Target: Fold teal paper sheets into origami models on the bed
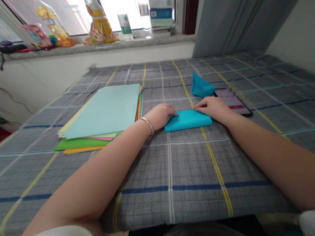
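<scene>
A bright blue sheet of paper point(187, 120), folded into a flat rectangle, lies on the checked cloth in front of me. At its upper left corner my left hand point(163, 114), with a silver bangle at the wrist, has its fingers curled and closed on the paper. My right hand point(212, 107) pinches the far right edge with thumb and fingers drawn together. Just beyond the right hand stands a darker blue folded paper shape point(202, 85) with a pointed top. A phone point(232, 102) with its screen lit lies beside that hand, partly covered by it.
On the left rests a stack of coloured paper point(104, 109), pale blue on top. The checked cloth point(193, 167) covers the whole surface to its near edge. Bottles, packets and boxes line the windowsill point(79, 49) at the back; a grey curtain point(235, 7) hangs at right.
</scene>
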Motion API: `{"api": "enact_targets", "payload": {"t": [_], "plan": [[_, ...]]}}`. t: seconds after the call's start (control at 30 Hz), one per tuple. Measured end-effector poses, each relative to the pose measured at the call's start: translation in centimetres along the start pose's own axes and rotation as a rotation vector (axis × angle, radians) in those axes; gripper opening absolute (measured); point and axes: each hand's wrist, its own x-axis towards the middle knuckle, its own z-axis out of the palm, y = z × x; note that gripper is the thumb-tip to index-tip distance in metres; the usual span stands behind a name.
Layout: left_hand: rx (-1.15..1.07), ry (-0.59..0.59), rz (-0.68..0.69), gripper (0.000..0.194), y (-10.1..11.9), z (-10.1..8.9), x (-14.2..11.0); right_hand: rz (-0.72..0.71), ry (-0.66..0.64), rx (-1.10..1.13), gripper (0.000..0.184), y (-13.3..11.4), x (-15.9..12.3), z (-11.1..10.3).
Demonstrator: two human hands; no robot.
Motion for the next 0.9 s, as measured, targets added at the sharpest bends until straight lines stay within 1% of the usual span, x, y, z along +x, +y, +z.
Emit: {"api": "enact_targets", "payload": {"t": [0.1,0.17,0.2,0.27,0.33,0.43,0.53,0.6,0.67,0.77,0.9], "plan": [[-0.038,-0.004,-0.084,0.024,1.2,-0.2,0.0,0.032,-0.059,0.015,0.015,0.1,0.2,-0.3],[0.043,-0.029,-0.116,0.029,2.1,-0.2,0.0,0.032,-0.095,0.014,0.017,-0.1,0.4,-0.6],[0.095,-0.029,-0.136,0.031,2.6,-0.2,-0.1,0.006,-0.101,0.001,0.018,-0.2,0.4,-0.8],[0.152,-0.020,-0.147,0.033,3.2,-0.1,-0.3,-0.100,-0.089,-0.036,0.020,-0.9,0.4,-1.1],[0.158,-0.009,-0.154,0.033,3.4,-0.1,-0.4,-0.231,-0.084,-0.053,0.022,-1.9,0.0,-1.2],[0.147,-0.003,-0.166,0.033,3.5,0.0,-0.5,-0.339,-0.207,-0.068,0.027,-3.4,-0.7,-0.9],[0.166,0.004,-0.176,0.032,3.6,0.2,-0.5,-0.443,-0.219,-0.129,0.026,-4.0,-1.3,-0.1],[0.190,0.016,-0.181,0.032,3.7,0.5,-0.5,-0.459,-0.195,-0.159,0.028,-3.9,-1.4,0.3],[0.229,0.036,-0.181,0.031,3.9,1.0,-0.6,-0.454,-0.185,-0.196,0.036,-3.7,-1.5,0.7],[0.320,0.059,-0.164,0.033,4.1,1.6,-0.8,-0.450,-0.201,-0.266,0.045,-3.5,-1.6,0.8],[0.404,0.030,-0.092,0.042,4.1,1.9,-1.0,-0.464,-0.215,-0.319,0.052,-3.4,-1.8,0.8]]}}
